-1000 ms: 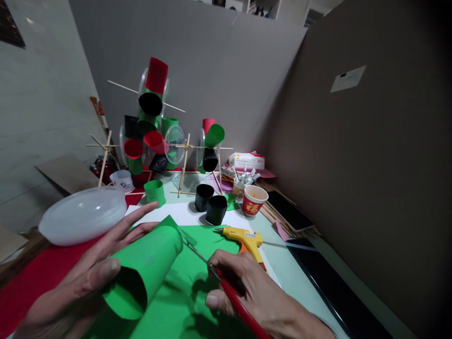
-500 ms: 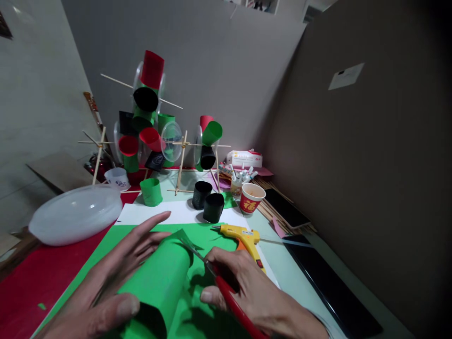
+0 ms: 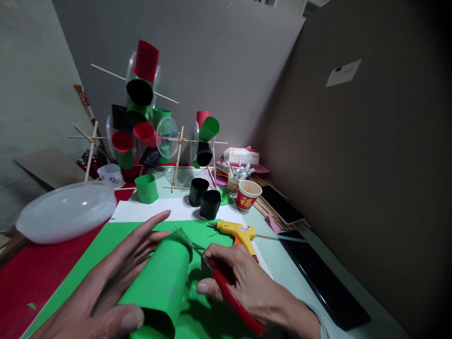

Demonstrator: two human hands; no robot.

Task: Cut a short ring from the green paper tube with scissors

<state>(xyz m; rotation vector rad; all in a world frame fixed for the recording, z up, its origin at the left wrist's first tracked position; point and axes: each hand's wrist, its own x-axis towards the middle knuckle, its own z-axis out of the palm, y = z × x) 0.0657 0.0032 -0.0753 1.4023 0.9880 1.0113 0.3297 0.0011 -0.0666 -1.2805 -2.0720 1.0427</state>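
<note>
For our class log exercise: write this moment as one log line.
left hand: steadies green paper roll | right hand: red scissors, blades at roll's far end | nearby: yellow glue gun

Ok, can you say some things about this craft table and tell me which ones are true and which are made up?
The right hand holds red-handled scissors. True.
The paper roll against the left hand is red. False: it is green.
The yellow glue gun is in the left hand. False: it lies on the table, beyond the right hand.
Two black paper rolls stand upright behind the glue gun. True.
</note>
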